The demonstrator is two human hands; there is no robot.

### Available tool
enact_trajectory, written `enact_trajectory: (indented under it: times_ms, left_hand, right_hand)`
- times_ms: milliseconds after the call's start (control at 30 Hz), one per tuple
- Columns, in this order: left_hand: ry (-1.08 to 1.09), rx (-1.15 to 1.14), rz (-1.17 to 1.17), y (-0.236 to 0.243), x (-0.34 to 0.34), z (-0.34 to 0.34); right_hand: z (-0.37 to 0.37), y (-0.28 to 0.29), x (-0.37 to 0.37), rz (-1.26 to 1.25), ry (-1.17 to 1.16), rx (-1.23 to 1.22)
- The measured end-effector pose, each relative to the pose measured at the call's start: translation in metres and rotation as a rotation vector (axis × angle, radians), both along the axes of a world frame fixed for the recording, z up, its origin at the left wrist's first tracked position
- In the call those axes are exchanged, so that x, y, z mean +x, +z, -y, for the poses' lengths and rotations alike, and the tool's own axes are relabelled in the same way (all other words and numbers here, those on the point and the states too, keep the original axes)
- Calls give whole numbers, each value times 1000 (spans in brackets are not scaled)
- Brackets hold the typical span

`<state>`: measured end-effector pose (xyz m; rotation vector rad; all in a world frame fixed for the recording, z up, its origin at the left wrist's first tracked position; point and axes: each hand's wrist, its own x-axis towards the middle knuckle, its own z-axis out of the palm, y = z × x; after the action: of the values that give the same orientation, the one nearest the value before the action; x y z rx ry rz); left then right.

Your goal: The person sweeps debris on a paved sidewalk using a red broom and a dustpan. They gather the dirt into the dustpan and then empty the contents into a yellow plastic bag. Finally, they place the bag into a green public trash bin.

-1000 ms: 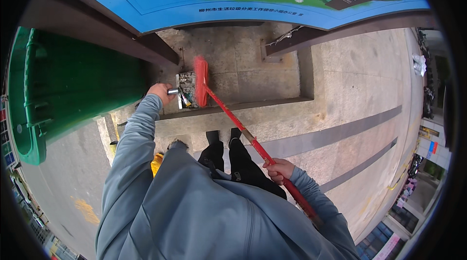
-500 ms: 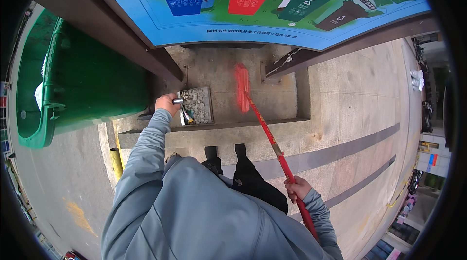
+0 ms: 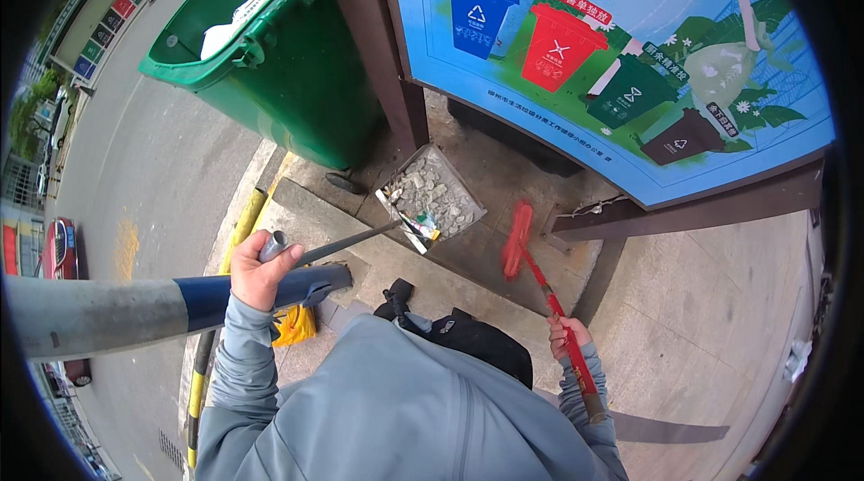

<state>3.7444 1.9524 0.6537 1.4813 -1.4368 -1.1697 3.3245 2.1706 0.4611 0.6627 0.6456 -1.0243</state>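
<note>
My left hand (image 3: 256,278) is closed around the grey end of a long dustpan handle (image 3: 355,237). At its far end, the dustpan (image 3: 464,179) holds grey rubble (image 3: 430,196) and some small coloured litter near its front lip. Whether its underside touches the concrete, I cannot tell. My right hand (image 3: 569,337) grips the red shaft of a broom (image 3: 541,278). The broom's red bristles (image 3: 517,242) are over the concrete, to the right of the dustpan and apart from it.
A green wheeled bin (image 3: 310,76) with white rubbish inside stands at far left. Beside it rises a brown post (image 3: 382,40) of a blue signboard (image 3: 504,112). A blue-and-grey pole (image 3: 117,317) crosses near my left hand. A low concrete ledge (image 3: 409,276) runs before my feet.
My view has turned left. The dustpan handle now slants towards me, showing its length, and the dustpan appears farther from my left hand. Both hands keep their grips.
</note>
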Motion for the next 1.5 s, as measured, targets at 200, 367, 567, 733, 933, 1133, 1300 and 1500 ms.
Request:
enact_trajectory:
  times_ms: [200, 367, 567, 733, 933, 1133, 1300, 1500]
  left_hand:
    - [605, -275, -47, 38, 28, -125]
    - [700, -117, -64, 23, 10, -195]
    - [850, 14, -2, 29, 12, -277]
    - [996, 80, 35, -4, 32, -342]
    - [1187, 97, 107, -80, 86, -419]
    - [1349, 38, 34, -121, 148, -506]
    - [1454, 18, -4, -128, 198, -583]
    - [1569, 0, -80, -154, 252, -640]
  right_hand:
    - [48, -2, -38, -50, 133, -44]
    - [87, -35, -34, -21, 333, -104]
    - [100, -53, 2, -351, 688, -135]
    - [91, 36, 81, -503, 762, -310]
    - [43, 146, 167, -665, 759, -759]
    - [-35, 207, 242, -542, 906, -1225]
    - [-79, 257, 312, -987, 925, -1563]
    - [-112, 249, 461, -639, 801, -1756]
